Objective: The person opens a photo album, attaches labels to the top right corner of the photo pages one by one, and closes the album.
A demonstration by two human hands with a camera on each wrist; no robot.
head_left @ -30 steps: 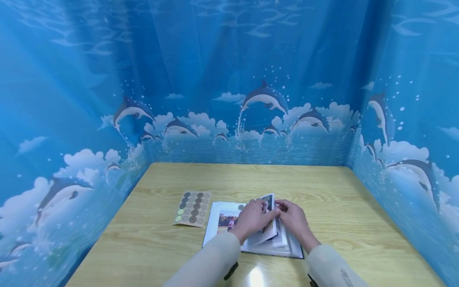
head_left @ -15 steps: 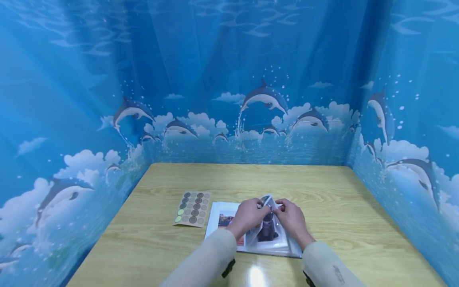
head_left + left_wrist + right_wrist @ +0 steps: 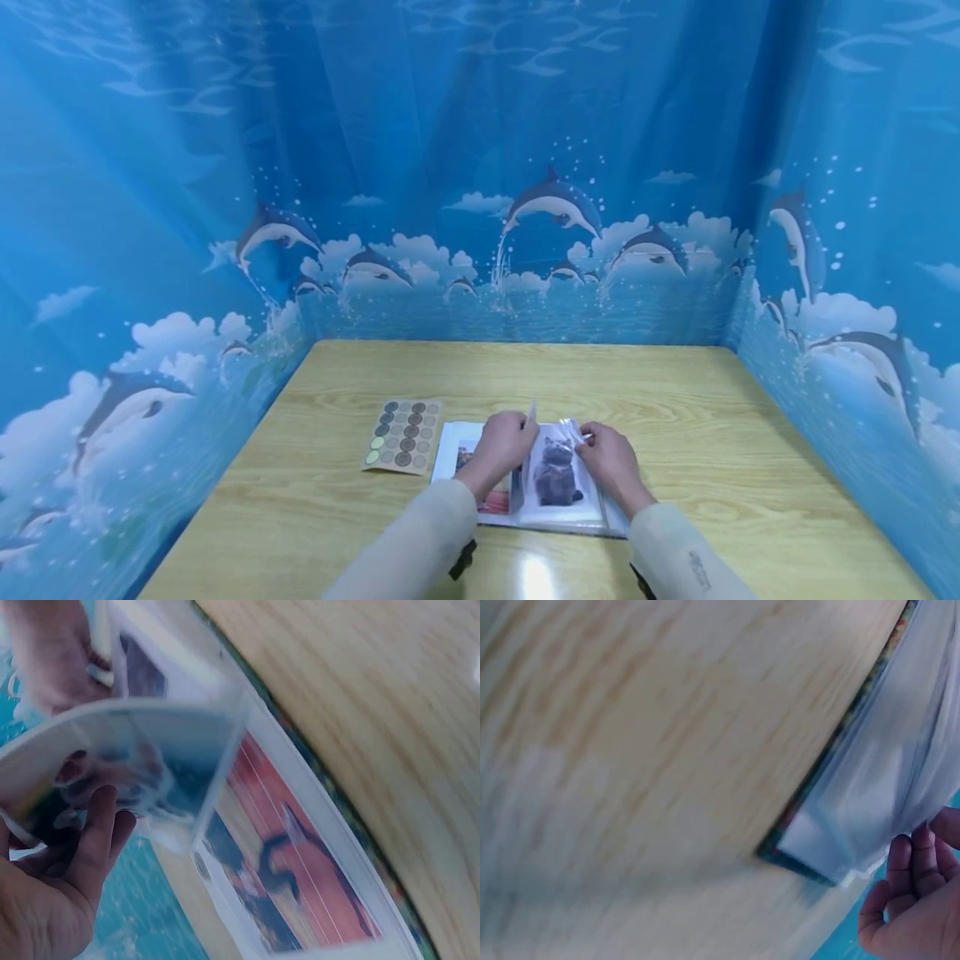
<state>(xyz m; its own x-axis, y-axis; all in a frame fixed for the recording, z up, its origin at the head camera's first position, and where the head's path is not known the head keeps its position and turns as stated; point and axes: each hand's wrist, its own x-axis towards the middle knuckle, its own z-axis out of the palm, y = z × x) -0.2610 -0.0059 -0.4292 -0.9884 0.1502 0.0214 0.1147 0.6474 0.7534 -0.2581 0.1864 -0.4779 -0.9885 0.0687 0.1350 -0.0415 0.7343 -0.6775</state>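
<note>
A photo album (image 3: 525, 522) lies spread on the table, its cover edge dark and patterned in the wrist views. My left hand (image 3: 497, 448) holds a raised album page (image 3: 120, 750), which stands nearly upright and curves over in the left wrist view. Below it, the left side shows a photo with a red ground (image 3: 300, 877). On the right side is a photo of a grey cat (image 3: 557, 477). My right hand (image 3: 609, 458) pinches the upper right corner of the clear-sleeved pages (image 3: 900, 757), whose edges fan out in the right wrist view.
A sheet of round stickers (image 3: 403, 437), brown, grey and pale green, lies left of the album. The wooden table (image 3: 525, 375) is bordered by a blue dolphin-print curtain (image 3: 517, 250) at the back and both sides.
The left hand has moved left with the raised page, parting it from the pages at the right hand and uncovering the cat photo. The right hand has stayed near the right corner.
</note>
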